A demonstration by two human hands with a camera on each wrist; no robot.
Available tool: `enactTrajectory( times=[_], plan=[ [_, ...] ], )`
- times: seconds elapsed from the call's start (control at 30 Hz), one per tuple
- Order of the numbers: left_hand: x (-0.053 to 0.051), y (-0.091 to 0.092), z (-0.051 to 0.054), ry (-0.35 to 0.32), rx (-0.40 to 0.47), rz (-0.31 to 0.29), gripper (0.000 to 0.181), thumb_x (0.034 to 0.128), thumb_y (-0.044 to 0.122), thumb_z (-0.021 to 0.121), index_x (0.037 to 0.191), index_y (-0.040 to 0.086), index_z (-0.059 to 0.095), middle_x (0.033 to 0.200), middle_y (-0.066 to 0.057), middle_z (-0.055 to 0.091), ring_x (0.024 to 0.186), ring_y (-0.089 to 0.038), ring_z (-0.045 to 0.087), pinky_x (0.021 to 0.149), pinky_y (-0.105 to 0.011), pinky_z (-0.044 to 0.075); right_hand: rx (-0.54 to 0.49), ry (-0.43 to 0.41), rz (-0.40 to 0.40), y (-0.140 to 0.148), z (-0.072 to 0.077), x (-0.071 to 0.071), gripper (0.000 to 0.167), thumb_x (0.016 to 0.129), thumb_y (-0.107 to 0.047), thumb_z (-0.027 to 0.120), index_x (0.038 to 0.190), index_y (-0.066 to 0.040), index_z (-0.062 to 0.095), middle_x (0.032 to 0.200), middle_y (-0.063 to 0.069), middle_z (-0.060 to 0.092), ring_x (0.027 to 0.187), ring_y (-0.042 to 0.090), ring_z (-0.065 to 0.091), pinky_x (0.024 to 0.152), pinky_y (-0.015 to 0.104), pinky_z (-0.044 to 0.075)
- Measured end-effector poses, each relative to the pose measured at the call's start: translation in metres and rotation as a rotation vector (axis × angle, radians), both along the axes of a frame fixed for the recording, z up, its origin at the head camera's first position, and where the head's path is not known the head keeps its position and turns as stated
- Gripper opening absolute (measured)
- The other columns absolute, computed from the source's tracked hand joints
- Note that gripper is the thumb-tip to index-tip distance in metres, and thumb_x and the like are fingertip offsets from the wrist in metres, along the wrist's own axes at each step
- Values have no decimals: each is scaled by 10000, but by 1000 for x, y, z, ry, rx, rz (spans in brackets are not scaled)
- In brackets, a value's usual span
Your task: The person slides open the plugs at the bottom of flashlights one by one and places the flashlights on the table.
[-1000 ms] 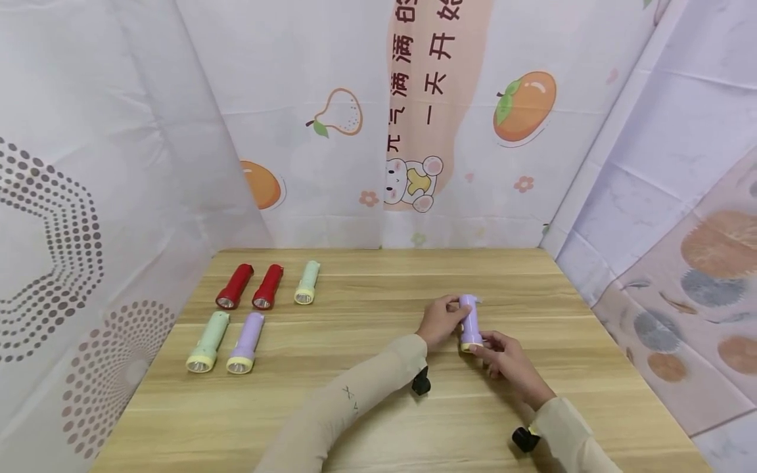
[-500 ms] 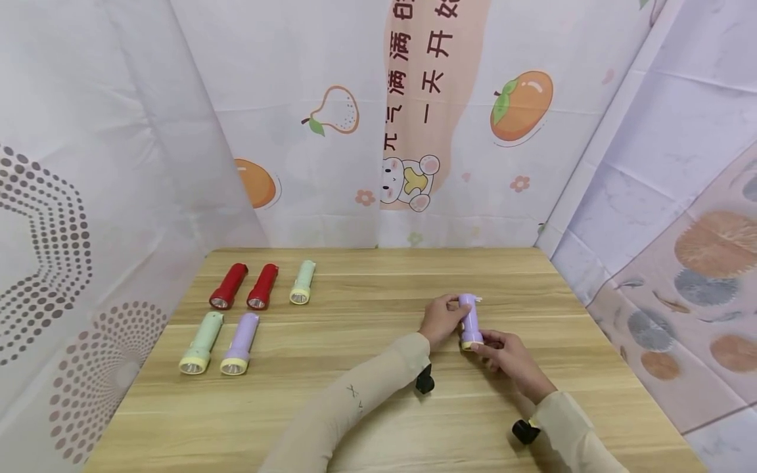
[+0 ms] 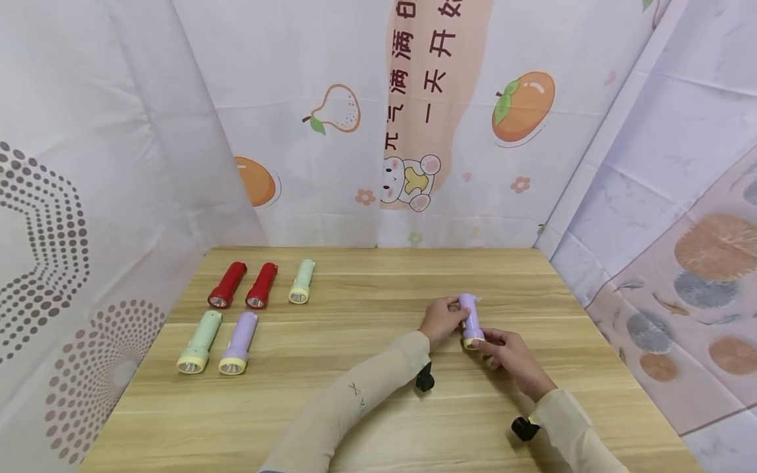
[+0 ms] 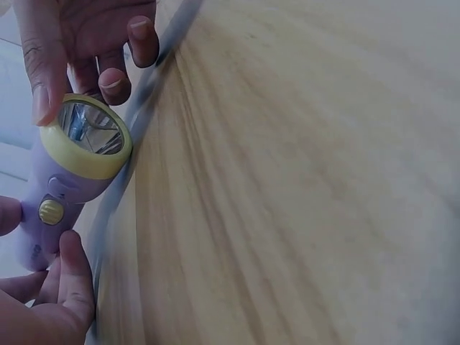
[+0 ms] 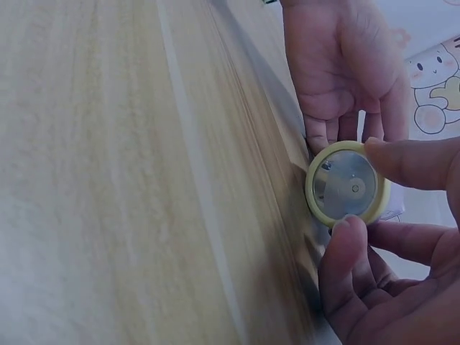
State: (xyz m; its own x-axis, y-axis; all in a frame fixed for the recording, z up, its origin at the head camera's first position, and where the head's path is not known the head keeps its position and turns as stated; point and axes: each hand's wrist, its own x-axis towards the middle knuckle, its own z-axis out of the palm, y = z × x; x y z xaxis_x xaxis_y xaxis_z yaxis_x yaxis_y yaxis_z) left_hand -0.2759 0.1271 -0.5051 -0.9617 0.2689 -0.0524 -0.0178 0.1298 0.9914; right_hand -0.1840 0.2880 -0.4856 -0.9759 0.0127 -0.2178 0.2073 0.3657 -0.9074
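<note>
A lilac flashlight (image 3: 471,320) with a pale yellow head lies between both hands, its lens end toward the person. My left hand (image 3: 442,320) pinches the body near its tail end, thumb and fingers on opposite sides. At the lens end, my right hand (image 3: 511,358) holds the yellow rim (image 5: 314,188) between thumb and fingers. The left wrist view shows a ribbed yellow switch (image 4: 51,212) on the lilac body, and the reflector (image 4: 90,129) facing out. Whether the flashlight fully rests on the table is hard to tell.
On the table's left side lie two red flashlights (image 3: 227,285) (image 3: 262,286) and a mint one (image 3: 302,282) in a back row. In front of them are another mint flashlight (image 3: 200,342) and a lilac one (image 3: 239,343). Printed curtains (image 3: 296,164) border the wooden table (image 3: 355,368).
The head view has shifted slightly. Both hands keep their hold on the lilac flashlight, with hardly any visible movement; the other flashlights stay in place.
</note>
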Motion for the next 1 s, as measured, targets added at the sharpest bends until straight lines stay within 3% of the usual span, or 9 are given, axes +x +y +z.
enactTrajectory(
  times=[0.17, 0.43, 0.77, 1.0],
  plan=[
    [1, 1, 0, -11, -22, -25, 421, 913, 122, 784, 1314, 40, 685, 959, 19, 724, 834, -76, 648, 707, -249, 562, -10, -17, -17, 4, -1, -3, 617, 973, -287, 726, 1427, 82, 529, 1194, 141, 689, 792, 199, 592, 635, 301, 529],
    [0, 4, 0, 22, -76, -68, 275, 894, 122, 808, 1156, 71, 745, 876, 47, 683, 780, -78, 624, 670, -246, 544, -32, -28, -5, 10, -2, -7, 607, 995, -277, 694, 1429, 106, 511, 993, 75, 662, 701, 151, 542, 591, 267, 503],
    [-1, 4, 3, 23, -89, -78, 247, 897, 84, 801, 1124, 21, 724, 858, 4, 658, 751, -97, 619, 655, -250, 556, -38, -78, 7, 10, 4, -10, 638, 1018, -300, 647, 1445, 136, 459, 875, 63, 596, 648, 143, 540, 615, 276, 530],
    [4, 5, 4, 23, -85, -77, 253, 892, 60, 796, 1124, -12, 723, 851, 5, 646, 761, -85, 600, 666, -233, 553, -49, -101, -2, 12, 3, -8, 650, 1025, -291, 641, 1466, 137, 429, 871, 59, 600, 673, 151, 544, 629, 290, 542]
  ],
)
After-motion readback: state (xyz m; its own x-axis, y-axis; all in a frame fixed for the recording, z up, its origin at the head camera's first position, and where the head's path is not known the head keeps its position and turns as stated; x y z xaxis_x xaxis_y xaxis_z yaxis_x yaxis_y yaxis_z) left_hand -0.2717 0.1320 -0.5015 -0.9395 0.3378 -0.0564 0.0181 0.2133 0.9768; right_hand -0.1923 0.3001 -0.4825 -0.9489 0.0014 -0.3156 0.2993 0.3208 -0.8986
